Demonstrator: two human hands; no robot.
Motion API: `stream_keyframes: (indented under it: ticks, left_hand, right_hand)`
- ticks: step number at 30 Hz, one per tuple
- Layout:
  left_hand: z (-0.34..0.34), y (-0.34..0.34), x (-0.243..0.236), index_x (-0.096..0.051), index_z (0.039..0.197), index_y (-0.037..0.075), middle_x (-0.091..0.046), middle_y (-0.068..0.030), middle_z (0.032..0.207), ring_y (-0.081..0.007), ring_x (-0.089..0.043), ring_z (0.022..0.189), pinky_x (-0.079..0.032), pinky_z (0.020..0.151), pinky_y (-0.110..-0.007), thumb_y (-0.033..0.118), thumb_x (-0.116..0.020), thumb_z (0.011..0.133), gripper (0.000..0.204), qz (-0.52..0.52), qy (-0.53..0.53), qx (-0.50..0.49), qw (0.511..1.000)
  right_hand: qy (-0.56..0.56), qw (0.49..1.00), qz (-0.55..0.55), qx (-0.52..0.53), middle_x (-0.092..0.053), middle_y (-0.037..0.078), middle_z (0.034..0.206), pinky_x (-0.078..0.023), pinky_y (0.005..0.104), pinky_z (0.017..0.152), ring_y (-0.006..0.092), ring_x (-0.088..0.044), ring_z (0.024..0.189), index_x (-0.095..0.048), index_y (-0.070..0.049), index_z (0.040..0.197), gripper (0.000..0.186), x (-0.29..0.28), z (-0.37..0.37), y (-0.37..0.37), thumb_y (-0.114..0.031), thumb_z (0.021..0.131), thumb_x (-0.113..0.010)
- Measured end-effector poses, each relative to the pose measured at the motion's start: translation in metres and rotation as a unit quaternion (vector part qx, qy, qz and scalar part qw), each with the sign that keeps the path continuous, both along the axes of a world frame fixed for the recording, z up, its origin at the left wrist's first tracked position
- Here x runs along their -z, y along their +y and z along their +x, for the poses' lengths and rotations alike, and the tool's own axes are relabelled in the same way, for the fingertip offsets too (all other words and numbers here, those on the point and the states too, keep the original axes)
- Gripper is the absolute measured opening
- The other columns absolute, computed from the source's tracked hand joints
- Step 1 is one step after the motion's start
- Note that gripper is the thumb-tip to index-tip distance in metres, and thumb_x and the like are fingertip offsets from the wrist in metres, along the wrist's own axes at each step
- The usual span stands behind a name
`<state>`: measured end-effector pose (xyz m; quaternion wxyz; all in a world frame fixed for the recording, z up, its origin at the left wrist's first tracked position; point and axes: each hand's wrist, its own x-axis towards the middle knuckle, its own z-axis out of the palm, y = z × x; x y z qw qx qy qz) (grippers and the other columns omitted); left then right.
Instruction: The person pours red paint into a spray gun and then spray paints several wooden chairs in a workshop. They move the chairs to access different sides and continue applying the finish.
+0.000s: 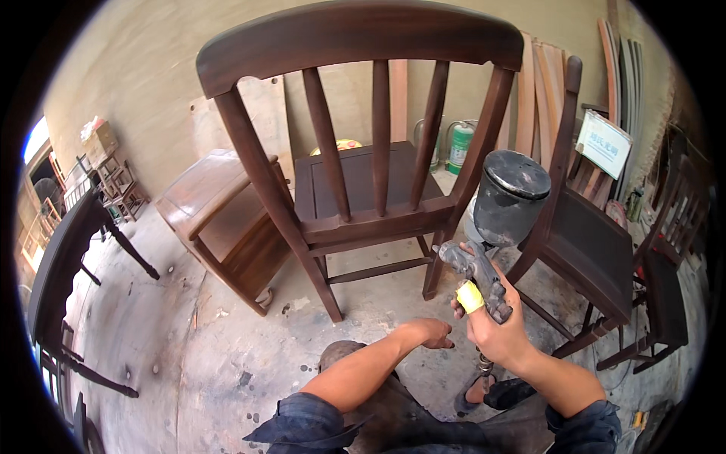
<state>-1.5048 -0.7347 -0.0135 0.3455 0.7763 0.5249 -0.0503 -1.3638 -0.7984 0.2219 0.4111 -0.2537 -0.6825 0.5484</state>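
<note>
My right hand (pixel 501 329) is wrapped round the grip of a grey spray gun (pixel 473 265). A black, paint-crusted cup (pixel 514 193) stands on top of the gun, and yellow tape (pixel 470 297) is round a finger of this hand. My left hand (pixel 428 331) is held low beside it, its fingers curled, with no object showing in them. In front of me a dark brown wooden chair (pixel 360 45) stands upright with its slatted back towards me. The gun is close to the chair's right rear leg, and I see no contact between my hands and the chair.
A brown wooden cabinet (pixel 215 181) stands left of the chair. To the right are another dark chair (pixel 586 234) and a further one (pixel 665 295). A curved dark furniture piece (pixel 64 265) is far left. Green fire extinguishers (pixel 460 144) and wooden boards (pixel 548 98) line the wall.
</note>
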Motion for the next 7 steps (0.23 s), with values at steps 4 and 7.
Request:
stream_keyframes:
  ticks: [4,7]
  left_hand:
    - [0.005,0.007,0.02,-0.06,0.129,0.005,-0.065,-0.0215,0.124,-0.0389,-0.06,0.118,-0.048,0.098,-0.049,0.05,-0.058,0.095,0.056,0.002,0.003,0.01,1.0]
    - [-0.009,-0.05,0.063,-0.06,0.13,0.006,-0.064,-0.0217,0.125,-0.0382,-0.06,0.119,-0.047,0.098,-0.048,0.05,-0.059,0.094,0.056,-0.025,0.027,0.009,0.999]
  right_hand:
    - [-0.002,0.999,0.033,-0.009,-0.063,0.007,0.104,-0.048,0.0251,0.082,0.0107,-0.06,0.091,-0.045,0.003,0.143,0.052,0.004,-0.009,-0.002,-0.006,0.094,-0.059]
    - [-0.016,0.998,0.067,-0.009,-0.064,0.013,0.117,-0.047,0.0277,0.09,0.0152,-0.06,0.103,-0.045,0.003,0.143,0.053,0.01,-0.018,-0.003,-0.004,0.092,-0.059]
